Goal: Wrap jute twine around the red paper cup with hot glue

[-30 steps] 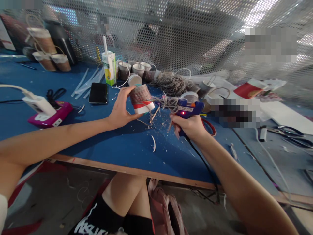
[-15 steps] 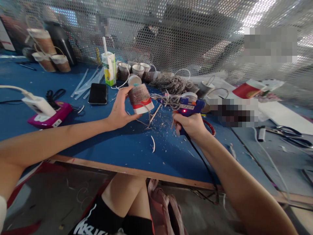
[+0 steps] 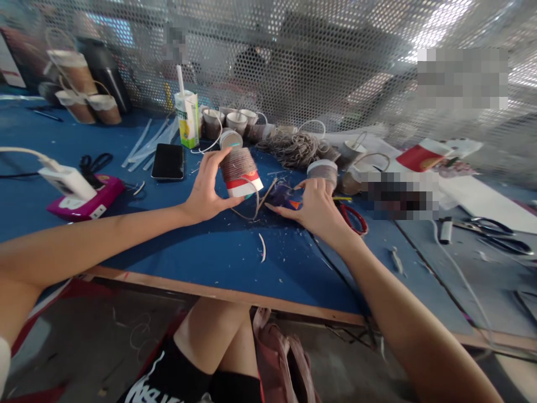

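Observation:
Between the thumb and fingers of my left hand (image 3: 210, 187) is a paper cup (image 3: 239, 170), tilted, with grey-brown cord wound round one part and a red and white part bare. A loose end of the cord (image 3: 257, 201) hangs from it toward the table. My right hand (image 3: 316, 210) has its thumb and fingers spread above the blue glue gun (image 3: 286, 196), which lies on the table, partly hidden by the fingers. Right behind that hand stands another cord-wrapped cup (image 3: 322, 171).
At the back are a cord heap (image 3: 300, 146), wrapped cups (image 3: 213, 120) and a drink carton (image 3: 187, 118). A phone (image 3: 168, 162) and magenta power strip (image 3: 90, 197) are left; scissors (image 3: 499, 226) and red-handled pliers (image 3: 356, 221) right.
The glue gun has gone from an upright hold in my right hand down to the table, further left. My right hand has opened. My left hand and the cup have hardly moved.

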{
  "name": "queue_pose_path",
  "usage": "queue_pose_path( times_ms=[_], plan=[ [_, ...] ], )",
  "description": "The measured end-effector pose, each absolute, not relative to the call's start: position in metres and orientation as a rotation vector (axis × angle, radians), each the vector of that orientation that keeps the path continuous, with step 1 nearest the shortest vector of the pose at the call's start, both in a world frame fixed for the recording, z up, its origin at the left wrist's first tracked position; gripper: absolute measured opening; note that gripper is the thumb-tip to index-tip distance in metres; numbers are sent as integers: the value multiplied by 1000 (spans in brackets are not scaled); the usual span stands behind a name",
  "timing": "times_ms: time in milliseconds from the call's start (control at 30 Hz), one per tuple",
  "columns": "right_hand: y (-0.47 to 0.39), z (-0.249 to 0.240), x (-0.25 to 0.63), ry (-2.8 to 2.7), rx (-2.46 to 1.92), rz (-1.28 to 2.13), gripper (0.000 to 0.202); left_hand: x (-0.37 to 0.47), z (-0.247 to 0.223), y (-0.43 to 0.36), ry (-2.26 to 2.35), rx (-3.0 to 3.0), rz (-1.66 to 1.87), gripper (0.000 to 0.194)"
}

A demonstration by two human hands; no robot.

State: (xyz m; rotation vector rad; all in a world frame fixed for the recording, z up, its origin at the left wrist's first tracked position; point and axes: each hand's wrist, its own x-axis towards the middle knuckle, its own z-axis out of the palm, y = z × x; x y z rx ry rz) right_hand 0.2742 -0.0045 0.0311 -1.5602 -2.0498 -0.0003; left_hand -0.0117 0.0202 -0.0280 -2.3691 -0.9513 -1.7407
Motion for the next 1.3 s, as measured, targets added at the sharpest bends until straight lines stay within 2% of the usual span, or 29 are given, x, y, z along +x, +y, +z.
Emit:
queue_pose_path(
  times_ms=[67,200,333,533,733,867,1000,1100,1300],
  plan=[
    [-12,34,268,-2080,-1336,9,69,-12,-27,19,-962,-2339,-1740,93],
    [-39,44,252,-2149,-898,342,38,-12,-25,19,-1023,-2329,-1715,91],
    [-54,43,243,-2303,-778,575,25,-11,-25,18,-1046,-2344,-1684,92],
    [-45,39,244,-2205,-862,703,27,-10,-25,18,-959,-2427,-1728,90],
    [-35,43,244,-1768,-884,901,31,-12,-28,19,-976,-2459,-1789,93],
    [-23,41,248,-1556,-981,761,38,-12,-29,20,-970,-2474,-1815,92],
    [-15,40,251,-1243,-1016,552,27,-11,-33,24,-936,-2488,-1839,92],
    [-22,41,247,-1338,-970,511,24,-9,-36,27,-895,-2502,-1879,92],
    [-49,39,241,-1888,-843,704,22,-6,-36,27,-850,-2592,-1874,94]
  ],
)
